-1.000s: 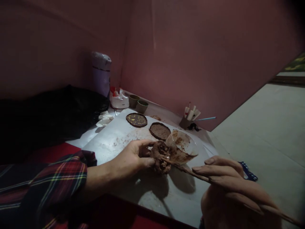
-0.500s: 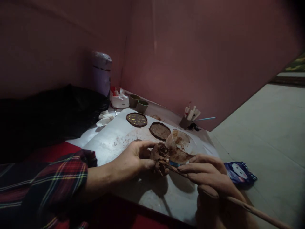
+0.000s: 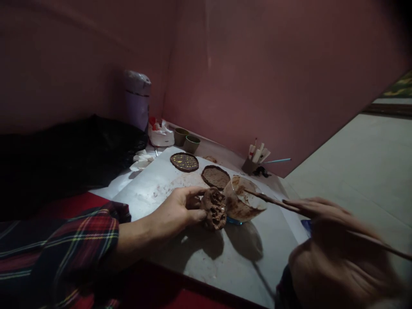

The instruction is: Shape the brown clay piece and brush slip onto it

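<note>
Head view: left hand [image 3: 180, 210] and right hand [image 3: 341, 253] are both occupied, working close together over white paper [image 3: 231, 274]. A clear cup [image 3: 240, 210] stands just beyond the left fingertips, its wall heavily smeared with brown; a stick [image 3: 268, 198] reaches over its rim, the tip inside. At the back are 2 dark cups [image 3: 192, 145], side by side, their contents too shadowed to tell. A small brown holder [image 3: 249, 166] near the wall carries several white sticks [image 3: 262, 151].

Beyond the clear cup and to its left lie 2 flat round pieces [image 3: 184, 162], 1 dotted yellow, the other plain brown. The paper's near edge meets a red surface [image 3: 186, 297]; a black plastic bag [image 3: 96, 150] hems in the left side, while pale paper shows in front of the cup, crossed by shadows.

The left hand's thumb and fingers grip the side of a pitted brown clay lump [image 3: 214, 210], held above the paper right beside the cup. The right hand, blurred, grasps the stick, which runs along its fingers.
</note>
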A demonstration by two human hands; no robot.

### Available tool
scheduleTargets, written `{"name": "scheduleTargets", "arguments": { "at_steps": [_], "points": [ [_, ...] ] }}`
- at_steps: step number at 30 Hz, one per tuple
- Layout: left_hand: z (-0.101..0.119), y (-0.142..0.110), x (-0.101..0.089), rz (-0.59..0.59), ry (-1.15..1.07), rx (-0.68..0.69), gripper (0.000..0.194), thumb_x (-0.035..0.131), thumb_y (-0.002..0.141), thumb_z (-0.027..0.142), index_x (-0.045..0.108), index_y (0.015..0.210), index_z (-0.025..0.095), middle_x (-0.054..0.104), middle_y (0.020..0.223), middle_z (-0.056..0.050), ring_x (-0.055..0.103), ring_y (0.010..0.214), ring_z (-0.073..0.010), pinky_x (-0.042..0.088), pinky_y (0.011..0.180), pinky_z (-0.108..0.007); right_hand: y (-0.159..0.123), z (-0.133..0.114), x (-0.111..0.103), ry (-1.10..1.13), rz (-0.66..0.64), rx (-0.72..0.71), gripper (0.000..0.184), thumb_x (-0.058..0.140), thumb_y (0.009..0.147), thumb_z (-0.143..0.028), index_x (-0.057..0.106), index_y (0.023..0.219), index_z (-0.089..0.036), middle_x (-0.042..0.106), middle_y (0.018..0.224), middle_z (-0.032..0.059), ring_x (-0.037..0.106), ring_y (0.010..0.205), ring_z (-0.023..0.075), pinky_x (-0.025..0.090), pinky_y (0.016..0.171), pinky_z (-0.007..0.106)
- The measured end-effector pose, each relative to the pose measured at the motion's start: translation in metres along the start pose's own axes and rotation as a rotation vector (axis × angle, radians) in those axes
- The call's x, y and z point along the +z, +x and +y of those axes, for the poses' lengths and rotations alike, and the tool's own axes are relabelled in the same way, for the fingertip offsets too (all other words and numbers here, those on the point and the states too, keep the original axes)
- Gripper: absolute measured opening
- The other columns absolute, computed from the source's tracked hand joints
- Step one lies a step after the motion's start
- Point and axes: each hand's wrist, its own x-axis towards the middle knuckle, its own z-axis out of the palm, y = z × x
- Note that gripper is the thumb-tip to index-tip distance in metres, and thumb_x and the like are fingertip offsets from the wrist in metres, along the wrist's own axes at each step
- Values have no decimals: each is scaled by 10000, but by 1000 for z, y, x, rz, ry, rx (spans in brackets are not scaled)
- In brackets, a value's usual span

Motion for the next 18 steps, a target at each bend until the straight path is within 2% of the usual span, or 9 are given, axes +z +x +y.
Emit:
{"name": "scheduleTargets", "arguments": {
  "at_steps": [1, 2, 4, 6, 8, 11, 15, 18],
  "points": [
    [0, 0, 0, 8, -2, 0, 389, 720, 676, 58, 669, 1057, 117, 748, 906, -104, 706, 784, -199, 530, 729, -285, 2, 4, 4, -20, 56, -25, 181, 550, 879, -153, 645, 983, -268, 618, 929, 23, 560, 948, 231, 389, 898, 450],
    [0, 1, 0, 16, -1, 1, 400, 724, 676, 63, 667, 1068, 120, 746, 920, -106, 707, 794, -205, 533, 736, -292, 5, 9, 8, -91, 30, -36, 120, 618, 840, -166, 690, 906, -235, 624, 874, 25, 578, 871, 220, 426, 818, 415],
    [-1, 1, -1, 23, 5, 5, 414, 729, 670, 64, 666, 1074, 127, 742, 949, -107, 706, 816, -213, 535, 749, -302, 8, 18, 12, -228, -116, -58, 58, 666, 811, -225, 717, 827, -202, 640, 863, 38, 584, 891, 223, 431, 804, 402],
    [-1, 1, -2, 27, 22, 4, 408, 726, 671, 66, 670, 1070, 131, 739, 964, -107, 703, 829, -216, 534, 750, -301, 10, 23, 11, -217, -200, -5, 104, 659, 822, -272, 717, 785, -195, 650, 877, 41, 593, 904, 210, 441, 805, 384],
    [-1, 0, -2, 13, 30, 3, 403, 720, 677, 68, 673, 1073, 133, 739, 964, -104, 700, 842, -217, 530, 747, -293, 11, 24, 11, -119, -201, 104, 154, 642, 838, -303, 713, 752, -196, 661, 872, 31, 611, 883, 188, 463, 789, 355],
    [0, -2, -1, -15, 20, -9, 395, 700, 702, 69, 666, 1090, 131, 740, 975, -104, 696, 872, -220, 524, 774, -294, 13, 23, 11, -5, -108, 248, 215, 621, 852, -339, 714, 731, -187, 682, 813, 24, 635, 800, 168, 488, 757, 330],
    [0, -3, 0, -26, -12, -20, 379, 686, 727, 67, 657, 1099, 128, 743, 992, -108, 700, 870, -219, 523, 803, -305, 18, 25, 12, 223, 201, 435, 185, 637, 843, -305, 705, 741, -166, 676, 717, 9, 624, 694, 140, 490, 753, 314],
    [0, -3, 0, -26, -34, -25, 415, 700, 713, 61, 648, 1119, 131, 740, 1009, -114, 702, 878, -229, 525, 808, -311, 22, 24, 11, 344, 350, 454, 167, 633, 845, -284, 681, 721, -183, 652, 695, -17, 616, 681, 121, 499, 759, 300]
  ]
}}
